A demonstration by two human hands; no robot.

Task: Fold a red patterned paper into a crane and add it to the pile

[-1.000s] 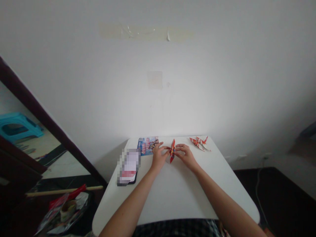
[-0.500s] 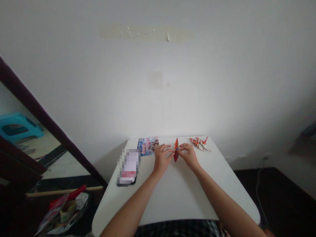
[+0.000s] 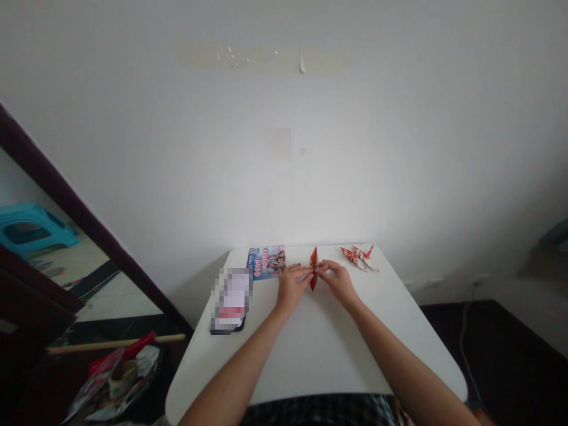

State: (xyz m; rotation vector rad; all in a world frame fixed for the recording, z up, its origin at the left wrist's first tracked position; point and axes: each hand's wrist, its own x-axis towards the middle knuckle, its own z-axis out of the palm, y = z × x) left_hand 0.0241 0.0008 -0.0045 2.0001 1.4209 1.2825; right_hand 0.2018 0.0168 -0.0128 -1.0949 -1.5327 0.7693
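A red, patterned folded paper piece point(image 3: 314, 257), pointed at its far and near ends, stands between my hands over the white table point(image 3: 328, 355). My left hand point(image 3: 291, 288) pinches its middle from the left, fingers together. From the right, the fingertips of my right hand point(image 3: 338, 279) press on the same middle part and hide some of it. Folded red-and-white paper cranes point(image 3: 358, 258) lie to the right, beyond my right hand; I cannot tell exactly how many. Just past my left fingers is a blue printed leaflet point(image 3: 266, 263).
A phone point(image 3: 231, 302) with a blurred screen lies on the table's left side. The white wall point(image 3: 284, 195) rises behind the table. On the floor at lower left sits a bag with rubbish point(image 3: 122, 378). A blue stool point(image 3: 38, 228) shows at far left.
My fingers have closed in on the middle of the folded paper, which now looks narrower and has shifted slightly left. The other things on the table have stayed put.
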